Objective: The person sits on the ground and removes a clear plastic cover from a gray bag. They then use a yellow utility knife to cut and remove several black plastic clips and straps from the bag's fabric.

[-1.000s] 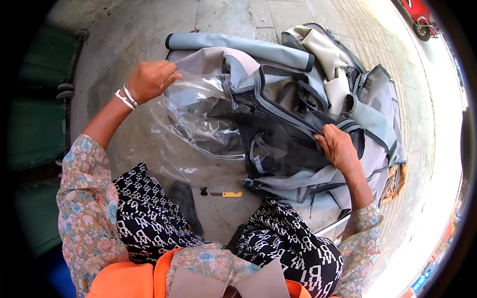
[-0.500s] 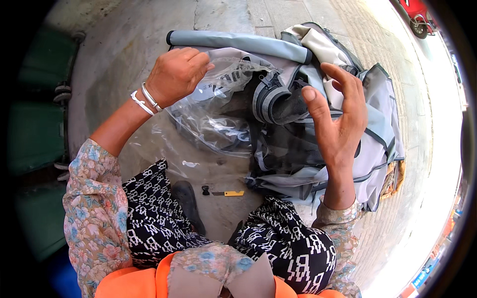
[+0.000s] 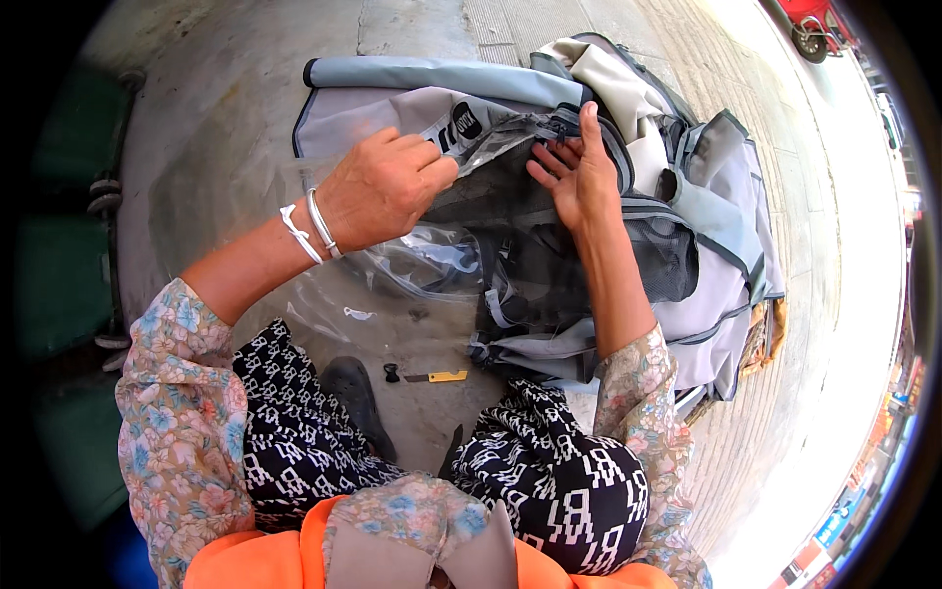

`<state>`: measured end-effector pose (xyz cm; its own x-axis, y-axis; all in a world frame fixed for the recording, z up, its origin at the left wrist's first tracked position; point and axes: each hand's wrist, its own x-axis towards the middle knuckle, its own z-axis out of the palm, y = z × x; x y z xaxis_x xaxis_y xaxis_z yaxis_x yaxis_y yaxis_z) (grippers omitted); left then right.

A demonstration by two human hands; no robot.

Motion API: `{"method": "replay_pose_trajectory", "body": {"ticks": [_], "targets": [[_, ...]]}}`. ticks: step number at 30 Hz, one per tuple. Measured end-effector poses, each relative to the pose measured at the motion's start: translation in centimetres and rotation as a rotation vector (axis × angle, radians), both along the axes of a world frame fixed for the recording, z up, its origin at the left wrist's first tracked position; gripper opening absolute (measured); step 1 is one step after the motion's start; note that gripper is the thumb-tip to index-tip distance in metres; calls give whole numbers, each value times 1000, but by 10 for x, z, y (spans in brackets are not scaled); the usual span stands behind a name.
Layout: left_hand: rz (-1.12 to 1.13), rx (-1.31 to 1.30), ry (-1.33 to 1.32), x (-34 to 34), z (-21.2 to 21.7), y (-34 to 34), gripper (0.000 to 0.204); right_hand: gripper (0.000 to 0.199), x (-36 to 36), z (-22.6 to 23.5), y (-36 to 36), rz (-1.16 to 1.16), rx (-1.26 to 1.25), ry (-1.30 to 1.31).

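Squatting low over the concrete floor, a grey fabric cover with black mesh panels is being worked on, spread to the right and far side of the scene. A clear plastic sheet lies over its near left part. The left hand is clenched on the far edge of that sheet, which is pinched between thumb and fingers and lifted off the fabric. The right hand is laid open, fingers spread and released, against a dark seam of the cover just beside the left hand; nothing is gripped by it, as far as can be told, though the fingertips are partly lost among the folds. The step in hand is judged to be the freeing of the sheet from the cover. A firm hold on the fabric and a steady pull along the seam would be called for next. A small yellow knife is left untouched on the floor near the knees.
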<state>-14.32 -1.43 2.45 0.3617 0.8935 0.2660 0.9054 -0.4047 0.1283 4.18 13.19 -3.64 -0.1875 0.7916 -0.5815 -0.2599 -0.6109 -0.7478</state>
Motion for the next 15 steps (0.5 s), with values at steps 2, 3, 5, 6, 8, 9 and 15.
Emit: {"method": "replay_pose_trajectory", "body": {"ticks": [2,3,5,6,8,9,15], "targets": [[-16,-31,21,15,-10,-1,9,47,-15,-12,22,-112,-105,192],[-33,-38,31,21,-15,5,10,38,-15,-28,36,-120,-53,317],[141,30,149,25,-16,11,21,25,-20,-33,39,-150,-14,456],[223,74,209,32,-12,21,24,20,-23,-26,36,-183,-20,467],[345,107,301,43,-1,35,35,14,-35,-12,24,-226,-23,489],[369,131,335,51,-5,50,27,13,-36,-11,25,-234,-7,468],[443,-51,246,52,-42,90,9,30,-52,-23,48,-303,-51,416]]}}
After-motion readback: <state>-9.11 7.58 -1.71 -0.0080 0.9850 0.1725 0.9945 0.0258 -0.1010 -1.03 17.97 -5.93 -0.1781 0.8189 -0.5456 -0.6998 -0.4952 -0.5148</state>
